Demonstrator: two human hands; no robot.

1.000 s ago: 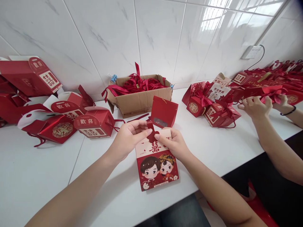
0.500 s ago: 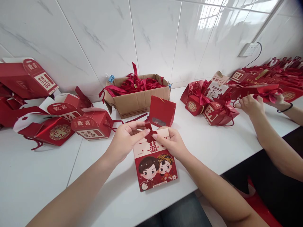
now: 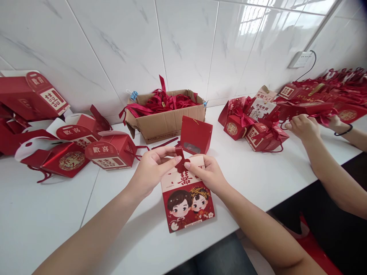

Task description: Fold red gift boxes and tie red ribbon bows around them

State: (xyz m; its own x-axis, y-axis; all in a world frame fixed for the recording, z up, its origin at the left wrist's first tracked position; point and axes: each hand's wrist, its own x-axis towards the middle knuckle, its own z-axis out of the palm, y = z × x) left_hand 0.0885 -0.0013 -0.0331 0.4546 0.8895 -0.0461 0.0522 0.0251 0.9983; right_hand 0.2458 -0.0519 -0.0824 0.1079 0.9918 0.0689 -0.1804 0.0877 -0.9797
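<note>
In front of me a red and cream gift box (image 3: 189, 208) with a cartoon couple on its face is held slightly tilted above the white table. My left hand (image 3: 153, 166) pinches a dark red strap (image 3: 180, 153) at the box's top between thumb and fingers. The strap's rounded end lies over the cream upper part. On the right side, my right hand (image 3: 208, 173) grips the top of the box, its thumb pressing on that rounded end. Its other fingers are partly hidden behind the box. Just behind stands a plain red box (image 3: 196, 134) with a small window.
A cardboard box (image 3: 169, 120) full of red ribbons sits against the tiled wall. Several red gift boxes (image 3: 111, 151) crowd the left. More boxes with bows (image 3: 266, 135) stand at right, near a co-worker's hands (image 3: 305, 128) holding a ribboned box.
My hands keep nearly the same grip on the strap and box. At right, the co-worker's hands and the ribbon there have shifted slightly left.
</note>
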